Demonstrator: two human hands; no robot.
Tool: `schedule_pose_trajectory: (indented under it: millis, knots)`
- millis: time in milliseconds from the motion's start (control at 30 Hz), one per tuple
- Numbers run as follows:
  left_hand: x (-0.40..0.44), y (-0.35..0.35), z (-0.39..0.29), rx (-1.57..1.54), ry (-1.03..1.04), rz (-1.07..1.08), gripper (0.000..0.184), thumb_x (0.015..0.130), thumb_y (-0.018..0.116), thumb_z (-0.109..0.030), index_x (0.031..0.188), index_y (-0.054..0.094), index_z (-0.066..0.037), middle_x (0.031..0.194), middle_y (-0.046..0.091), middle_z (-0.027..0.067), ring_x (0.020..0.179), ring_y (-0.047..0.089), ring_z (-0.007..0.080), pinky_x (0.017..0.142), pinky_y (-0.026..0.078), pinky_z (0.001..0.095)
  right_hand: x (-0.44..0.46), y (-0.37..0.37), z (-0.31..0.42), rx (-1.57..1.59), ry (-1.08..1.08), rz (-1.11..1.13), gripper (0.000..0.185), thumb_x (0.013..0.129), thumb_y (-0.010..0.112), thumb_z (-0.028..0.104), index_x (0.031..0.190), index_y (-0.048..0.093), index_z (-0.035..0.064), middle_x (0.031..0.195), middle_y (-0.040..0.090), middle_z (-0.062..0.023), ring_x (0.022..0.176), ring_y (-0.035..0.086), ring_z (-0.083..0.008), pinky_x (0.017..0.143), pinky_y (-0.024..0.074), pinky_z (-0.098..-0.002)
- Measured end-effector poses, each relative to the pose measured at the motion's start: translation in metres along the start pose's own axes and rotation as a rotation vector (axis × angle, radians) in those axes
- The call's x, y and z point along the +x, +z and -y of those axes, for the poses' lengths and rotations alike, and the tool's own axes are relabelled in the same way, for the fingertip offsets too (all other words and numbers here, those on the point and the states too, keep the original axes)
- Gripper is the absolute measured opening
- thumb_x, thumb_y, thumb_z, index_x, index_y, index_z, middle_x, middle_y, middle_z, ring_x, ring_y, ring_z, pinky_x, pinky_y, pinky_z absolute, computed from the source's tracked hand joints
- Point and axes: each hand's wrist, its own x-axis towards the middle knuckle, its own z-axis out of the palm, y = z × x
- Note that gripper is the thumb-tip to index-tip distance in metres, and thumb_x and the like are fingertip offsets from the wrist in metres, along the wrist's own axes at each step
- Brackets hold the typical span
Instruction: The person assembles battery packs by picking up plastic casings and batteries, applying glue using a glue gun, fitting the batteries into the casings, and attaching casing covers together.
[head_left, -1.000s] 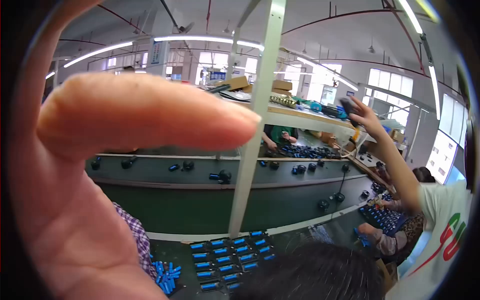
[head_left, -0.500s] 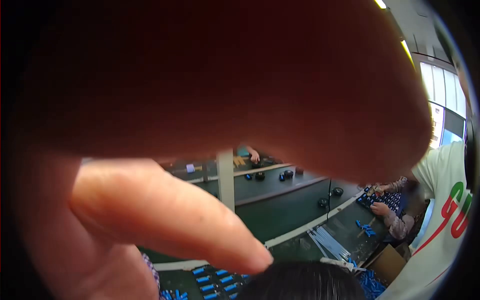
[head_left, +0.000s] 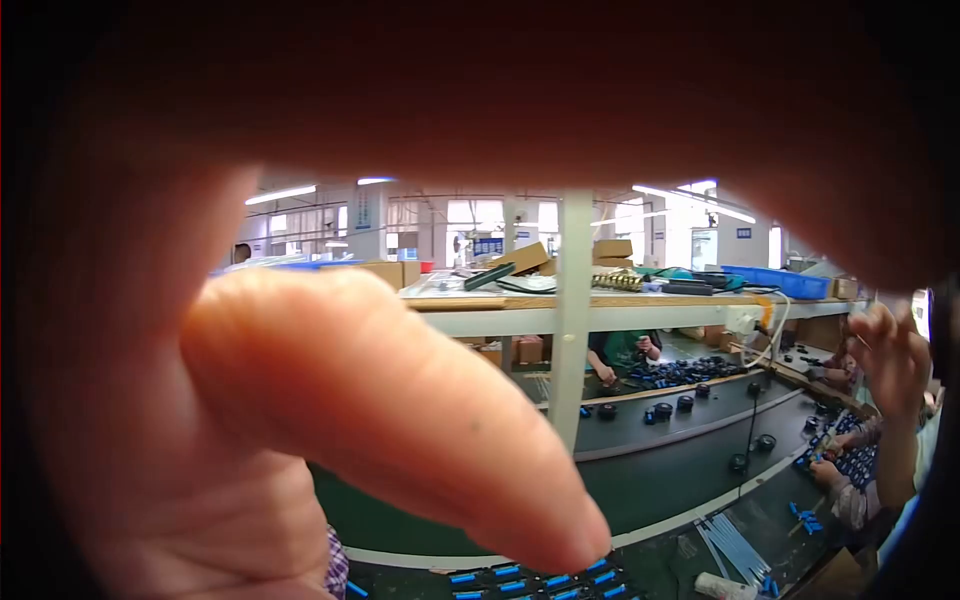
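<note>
Blue cylinders (head_left: 510,571), at least eight showing, lie on the dark counter (head_left: 650,570) in front of the white post (head_left: 572,250), just below the left hand (head_left: 300,380). That hand looms left of and above the post, one finger stretched across the post's lower part; whether it grips anything, I cannot tell. The right hand is out of view. Right of the post sit at least four black round parts (head_left: 685,403) and, on the shelf (head_left: 650,318), one blue tray (head_left: 775,282). At least three signs (head_left: 488,247), two left of the post, bear writing too small to read.
</note>
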Motion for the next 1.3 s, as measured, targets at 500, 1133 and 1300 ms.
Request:
schedule_pose_trajectory:
  millis: [500,1133,1300]
  knots:
    - [-0.087,-0.088,0.001,-0.026,0.006,-0.23,0.074,0.091,0.067,-0.011,0.149,0.026,0.009,0.113,0.047,0.0182,0.085,0.061,0.0182,0.042,0.053,0.0195,-0.422,0.011,-0.188,-1.161,1.242,-0.511,0.042,0.081,0.072,0.029,0.11,0.065,-0.0009,0.118,0.065,-0.0234,0.117,0.061,-0.0381,0.098,0.0491,-0.0473]
    - [-0.196,-0.076,0.054,-0.274,0.046,-0.343,0.07,0.092,0.066,-0.005,0.148,0.027,0.009,0.109,0.046,0.016,0.082,0.06,0.0165,0.039,0.052,0.0179,-0.503,-0.034,-0.241,-1.247,1.301,-0.436,0.066,0.072,0.084,0.038,0.118,0.064,-0.0066,0.113,0.068,-0.0237,0.104,0.065,-0.0331,0.09,0.0502,-0.0413]
    - [-0.233,-0.079,0.05,-0.217,0.013,-0.408,0.07,0.092,0.066,-0.004,0.148,0.027,0.009,0.108,0.046,0.0154,0.082,0.06,0.016,0.038,0.051,0.0174,-0.515,-0.052,-0.224,-1.19,1.357,-0.339,0.075,0.075,0.087,0.044,0.126,0.062,-0.0052,0.119,0.068,-0.0211,0.108,0.064,-0.0293,0.093,0.0499,-0.0378]
